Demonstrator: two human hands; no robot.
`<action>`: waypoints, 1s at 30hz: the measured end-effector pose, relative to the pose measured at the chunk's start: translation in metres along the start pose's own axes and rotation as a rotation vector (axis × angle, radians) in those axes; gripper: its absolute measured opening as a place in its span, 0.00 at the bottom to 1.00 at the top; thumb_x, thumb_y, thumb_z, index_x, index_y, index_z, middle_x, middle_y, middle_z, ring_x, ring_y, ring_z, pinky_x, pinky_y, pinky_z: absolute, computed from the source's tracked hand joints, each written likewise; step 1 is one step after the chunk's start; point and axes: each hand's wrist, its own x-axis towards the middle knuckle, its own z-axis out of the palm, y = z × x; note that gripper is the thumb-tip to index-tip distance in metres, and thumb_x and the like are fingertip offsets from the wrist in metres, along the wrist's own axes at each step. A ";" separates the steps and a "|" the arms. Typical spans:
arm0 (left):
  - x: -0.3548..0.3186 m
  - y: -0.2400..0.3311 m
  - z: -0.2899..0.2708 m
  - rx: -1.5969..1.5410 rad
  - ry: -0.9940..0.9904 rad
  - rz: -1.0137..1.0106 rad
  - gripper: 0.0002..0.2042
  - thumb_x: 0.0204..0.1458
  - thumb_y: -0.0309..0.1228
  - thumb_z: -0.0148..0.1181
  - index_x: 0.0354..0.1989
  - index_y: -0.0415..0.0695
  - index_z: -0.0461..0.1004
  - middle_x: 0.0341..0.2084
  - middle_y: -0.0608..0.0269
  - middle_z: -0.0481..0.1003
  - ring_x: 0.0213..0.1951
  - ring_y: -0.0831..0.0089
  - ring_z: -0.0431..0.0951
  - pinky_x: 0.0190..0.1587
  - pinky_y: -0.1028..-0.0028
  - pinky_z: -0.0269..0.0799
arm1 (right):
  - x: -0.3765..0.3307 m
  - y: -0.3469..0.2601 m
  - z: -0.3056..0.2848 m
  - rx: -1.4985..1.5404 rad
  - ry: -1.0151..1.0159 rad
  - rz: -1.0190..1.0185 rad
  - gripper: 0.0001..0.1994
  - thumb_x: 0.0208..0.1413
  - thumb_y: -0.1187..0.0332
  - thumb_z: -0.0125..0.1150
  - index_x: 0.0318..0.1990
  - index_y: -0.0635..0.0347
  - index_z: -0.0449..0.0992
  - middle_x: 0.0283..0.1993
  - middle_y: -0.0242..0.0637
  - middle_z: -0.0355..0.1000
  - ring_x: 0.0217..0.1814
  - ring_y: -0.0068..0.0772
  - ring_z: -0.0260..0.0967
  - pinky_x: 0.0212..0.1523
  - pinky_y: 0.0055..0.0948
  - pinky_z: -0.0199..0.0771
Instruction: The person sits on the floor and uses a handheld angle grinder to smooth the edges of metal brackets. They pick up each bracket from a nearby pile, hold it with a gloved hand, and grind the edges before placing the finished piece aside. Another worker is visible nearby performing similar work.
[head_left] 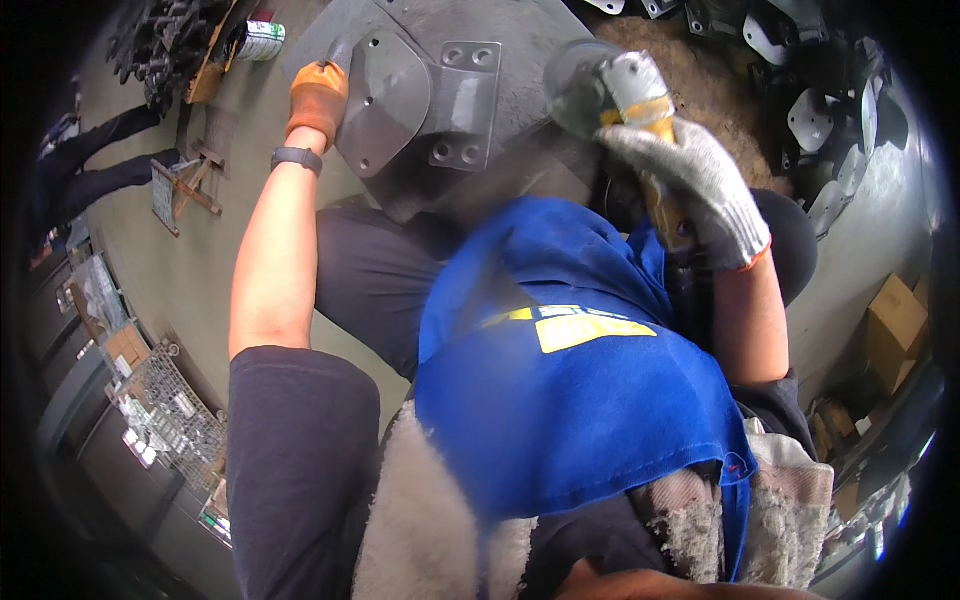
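My right hand [695, 180], in a grey-white knit glove, is wrapped round an angle grinder [660, 125] with a yellow body and a silver head. Its round disc [578, 88] looks blurred, to the right of a grey metal bracket [392, 105] and apart from it. That bracket lies on a dark work surface [545, 30]; it has a rounded flange with holes on the left and a squarish holed plate on the right. Beside the left flange, my left hand [318, 98] in an orange glove is closed. A silvery piece shows above its fingers; what they grip is unclear.
Several similar metal plates [810, 120] are piled at the right. A blue apron [580, 400] covers my lap. At left stand a small wooden stand [185, 190], a tin [262, 40] and a wire basket [175, 415]; another person's legs [100, 160] show beyond. Cardboard boxes [897, 320] sit far right.
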 end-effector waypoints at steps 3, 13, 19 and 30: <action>0.004 -0.006 0.012 -0.079 0.006 0.048 0.16 0.61 0.34 0.50 0.30 0.37 0.81 0.32 0.40 0.81 0.40 0.40 0.81 0.46 0.53 0.78 | 0.010 0.033 -0.015 0.174 0.154 0.013 0.23 0.63 0.52 0.68 0.55 0.63 0.78 0.42 0.36 0.81 0.39 0.22 0.79 0.37 0.22 0.80; -0.002 0.023 -0.034 -0.437 -0.321 0.363 0.14 0.54 0.21 0.54 0.47 0.45 0.79 0.40 0.57 0.82 0.41 0.61 0.82 0.43 0.67 0.77 | 0.032 0.004 0.010 0.809 0.246 0.211 0.18 0.68 0.57 0.60 0.55 0.62 0.76 0.39 0.38 0.79 0.35 0.30 0.79 0.36 0.27 0.81; -0.035 0.035 -0.106 -1.191 -0.353 -0.535 0.38 0.41 0.57 0.77 0.46 0.30 0.81 0.37 0.50 0.83 0.37 0.61 0.83 0.40 0.64 0.78 | 0.055 -0.001 0.039 0.768 0.160 0.193 0.17 0.66 0.59 0.65 0.54 0.60 0.76 0.36 0.34 0.78 0.30 0.26 0.76 0.31 0.25 0.78; -0.084 -0.149 -0.098 -1.200 0.392 -1.301 0.29 0.49 0.58 0.70 0.41 0.40 0.83 0.33 0.57 0.81 0.31 0.63 0.79 0.31 0.61 0.73 | 0.081 0.009 0.080 0.711 0.229 0.307 0.18 0.66 0.55 0.63 0.52 0.60 0.79 0.34 0.32 0.77 0.27 0.25 0.75 0.29 0.23 0.75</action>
